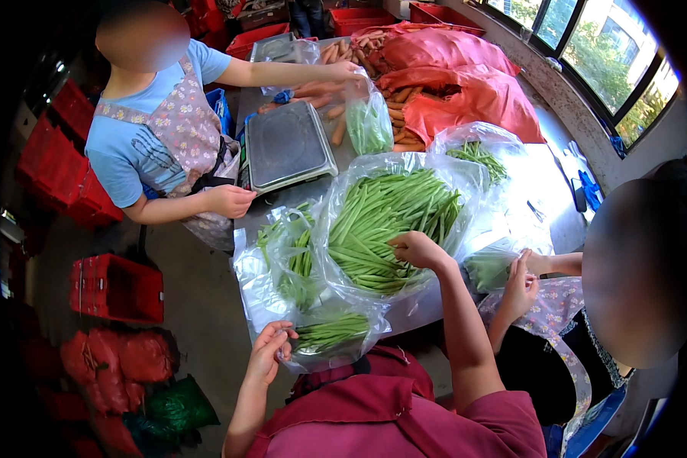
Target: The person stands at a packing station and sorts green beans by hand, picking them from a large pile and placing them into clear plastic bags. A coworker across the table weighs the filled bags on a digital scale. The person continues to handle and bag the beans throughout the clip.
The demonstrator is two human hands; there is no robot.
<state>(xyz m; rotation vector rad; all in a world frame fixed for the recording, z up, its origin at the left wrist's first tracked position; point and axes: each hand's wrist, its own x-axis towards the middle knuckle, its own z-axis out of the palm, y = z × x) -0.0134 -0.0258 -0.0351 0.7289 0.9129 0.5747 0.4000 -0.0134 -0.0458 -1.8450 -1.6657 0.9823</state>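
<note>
My left hand [270, 351] is closed on the edge of a clear plastic bag [313, 362] near the table's front edge, with a bundle of green beans [332, 333] lying in it. Over a big open bag heaped with long green beans [382, 221], my right hand [421, 250] is bent down with its fingers curled together on the beans. Just left of the heap stand smaller clear bags of green beans [301, 256]. My forearms come from maroon sleeves.
Across the table a person in a flowered apron lifts a bag of greens [369, 122] beside a scale [286, 145]. Another person at right holds a filled bag [487, 269]. Carrots [401, 114] and red sacks [466, 99] lie behind. A red crate [118, 288] stands on the floor.
</note>
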